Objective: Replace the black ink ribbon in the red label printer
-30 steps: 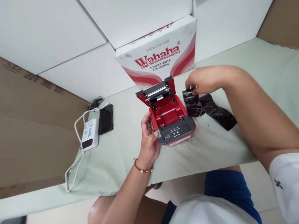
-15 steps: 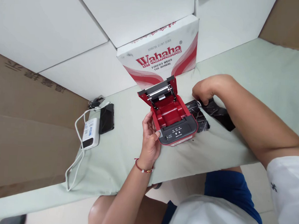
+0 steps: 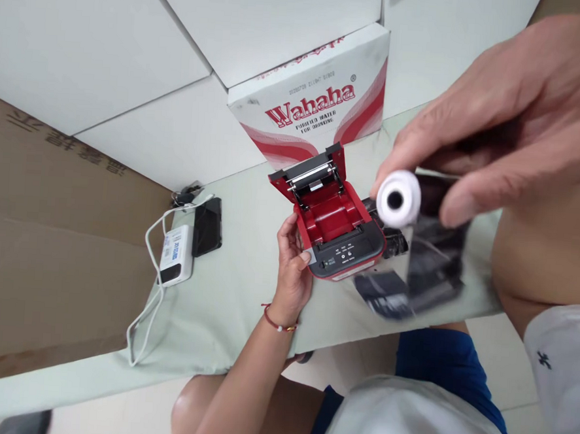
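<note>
A small red and black printer (image 3: 349, 250) sits on the cloth-covered table with its lid (image 3: 317, 173) raised and its red paper bay (image 3: 332, 219) bare inside. My left hand (image 3: 294, 263) is closed round its near left corner, thumb on the top edge. Close to the camera, my right hand (image 3: 492, 131) pinches a small white paper roll (image 3: 398, 199) with a dark core, its end facing me. Dark, glossy sheet-like material (image 3: 434, 265) hangs below the roll, smeared by motion. Partly hidden beside the printer lies a black marble-patterned piece (image 3: 397, 243).
Behind the printer stands a white and red Wahaha carton (image 3: 311, 107) against white boxes (image 3: 109, 42). On the left lie a white power bank (image 3: 177, 256), its white cable (image 3: 146, 247) and a black phone (image 3: 207, 227). A brown cardboard box (image 3: 62, 249) borders that side.
My right hand has risen from the table toward the camera, lifting the paper roll and dark sheet. My left hand and the printer stay nearly where they were.
</note>
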`<state>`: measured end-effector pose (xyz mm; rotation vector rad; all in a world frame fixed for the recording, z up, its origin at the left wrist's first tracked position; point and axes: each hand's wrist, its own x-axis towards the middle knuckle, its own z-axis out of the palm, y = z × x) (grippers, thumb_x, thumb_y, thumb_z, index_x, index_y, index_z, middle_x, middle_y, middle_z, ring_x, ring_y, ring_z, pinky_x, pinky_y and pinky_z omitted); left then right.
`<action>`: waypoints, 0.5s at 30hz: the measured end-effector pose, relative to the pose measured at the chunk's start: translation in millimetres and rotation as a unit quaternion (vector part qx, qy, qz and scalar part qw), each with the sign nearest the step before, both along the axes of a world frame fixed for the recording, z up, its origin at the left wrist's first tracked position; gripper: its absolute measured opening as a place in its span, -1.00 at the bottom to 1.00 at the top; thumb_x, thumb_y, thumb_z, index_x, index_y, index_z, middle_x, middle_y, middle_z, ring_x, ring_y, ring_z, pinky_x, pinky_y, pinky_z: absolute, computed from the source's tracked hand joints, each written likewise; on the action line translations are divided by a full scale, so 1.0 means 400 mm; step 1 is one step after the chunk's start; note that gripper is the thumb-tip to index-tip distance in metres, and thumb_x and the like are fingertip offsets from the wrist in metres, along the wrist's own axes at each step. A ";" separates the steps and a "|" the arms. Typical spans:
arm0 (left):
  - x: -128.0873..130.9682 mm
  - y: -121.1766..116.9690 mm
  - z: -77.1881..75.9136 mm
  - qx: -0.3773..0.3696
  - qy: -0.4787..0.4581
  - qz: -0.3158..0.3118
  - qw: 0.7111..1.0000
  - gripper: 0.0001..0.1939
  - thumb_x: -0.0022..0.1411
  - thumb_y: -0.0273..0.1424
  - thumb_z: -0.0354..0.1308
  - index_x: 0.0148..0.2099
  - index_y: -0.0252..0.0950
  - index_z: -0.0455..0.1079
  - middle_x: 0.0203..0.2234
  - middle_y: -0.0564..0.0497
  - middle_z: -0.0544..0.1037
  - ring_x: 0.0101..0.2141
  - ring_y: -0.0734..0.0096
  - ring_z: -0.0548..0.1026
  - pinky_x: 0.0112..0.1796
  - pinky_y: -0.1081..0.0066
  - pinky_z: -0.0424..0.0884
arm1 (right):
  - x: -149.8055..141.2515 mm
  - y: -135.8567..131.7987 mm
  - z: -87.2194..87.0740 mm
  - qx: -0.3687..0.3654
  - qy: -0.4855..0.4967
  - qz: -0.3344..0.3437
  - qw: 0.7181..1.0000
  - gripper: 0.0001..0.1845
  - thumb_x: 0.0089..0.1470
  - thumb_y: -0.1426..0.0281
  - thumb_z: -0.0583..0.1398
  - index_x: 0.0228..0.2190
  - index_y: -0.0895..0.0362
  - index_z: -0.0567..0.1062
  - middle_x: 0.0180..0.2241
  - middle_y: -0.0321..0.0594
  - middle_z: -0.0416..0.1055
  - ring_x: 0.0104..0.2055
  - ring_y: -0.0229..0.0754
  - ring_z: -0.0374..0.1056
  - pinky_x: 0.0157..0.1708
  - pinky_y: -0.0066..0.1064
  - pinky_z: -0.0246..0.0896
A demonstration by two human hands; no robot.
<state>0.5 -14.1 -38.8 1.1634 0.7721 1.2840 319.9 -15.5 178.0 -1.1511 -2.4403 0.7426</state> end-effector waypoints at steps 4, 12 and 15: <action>-0.001 -0.002 0.003 -0.001 0.014 0.001 1.000 -0.29 0.16 -0.01 0.50 0.32 0.07 0.45 0.37 0.00 0.42 0.42 0.01 0.32 0.41 0.08 0.33 | -0.124 0.024 -0.038 -0.045 -0.059 0.078 0.994 -0.62 0.43 0.11 0.28 0.06 0.08 0.71 -0.31 -0.34 0.63 -0.34 -0.34 0.41 -0.27 -0.40 0.20; -0.005 0.003 -0.005 -0.001 0.018 -0.001 1.000 -0.24 0.13 0.02 0.50 0.33 0.05 0.43 0.40 -0.01 0.39 0.47 -0.03 0.27 0.43 0.06 0.29 | -0.306 0.079 -0.171 -0.010 -0.240 -0.082 0.967 -0.62 0.33 0.45 0.22 0.11 0.15 0.67 -0.01 0.04 0.68 -0.10 -0.01 0.55 -0.22 -0.31 0.20; -0.002 0.006 -0.009 0.010 0.015 -0.005 1.000 -0.26 0.15 0.01 0.49 0.33 0.05 0.43 0.39 -0.01 0.40 0.45 -0.03 0.30 0.43 0.05 0.29 | -0.322 0.079 -0.190 -0.026 -0.269 -0.073 0.960 -0.64 0.29 0.51 0.20 0.04 0.20 0.68 -0.09 0.05 0.68 -0.17 -0.04 0.54 -0.27 -0.32 0.16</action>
